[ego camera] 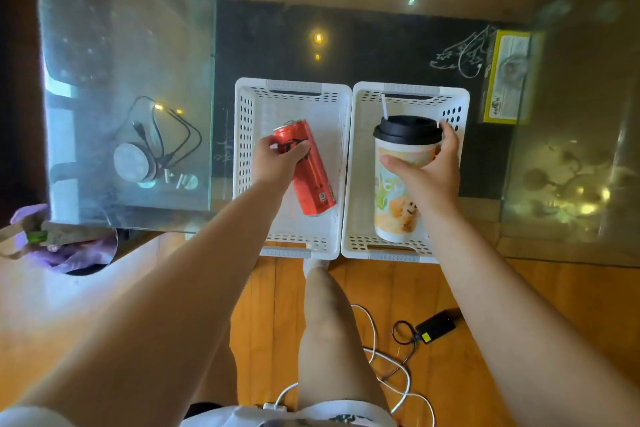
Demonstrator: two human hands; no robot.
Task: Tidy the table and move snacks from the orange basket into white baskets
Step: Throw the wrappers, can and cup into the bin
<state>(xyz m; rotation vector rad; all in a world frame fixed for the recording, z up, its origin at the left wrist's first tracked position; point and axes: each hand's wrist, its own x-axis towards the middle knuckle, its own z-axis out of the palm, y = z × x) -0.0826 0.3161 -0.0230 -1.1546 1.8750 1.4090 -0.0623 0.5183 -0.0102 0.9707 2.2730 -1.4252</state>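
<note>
Left hand (277, 159) grips red can (308, 170) over left white basket (242, 114); right hand (426, 170) grips lidded cup (401, 191) in right white basket (457, 104).

Yellow box (507, 76) on the glass table (124, 45); black adapter (437, 325) and white cable (403, 378) on the floor.

Both your arms stretched forward, your left hand (277, 159) curled in a grip, your right hand (427, 172) likewise wrapped, thumb across the front
</note>
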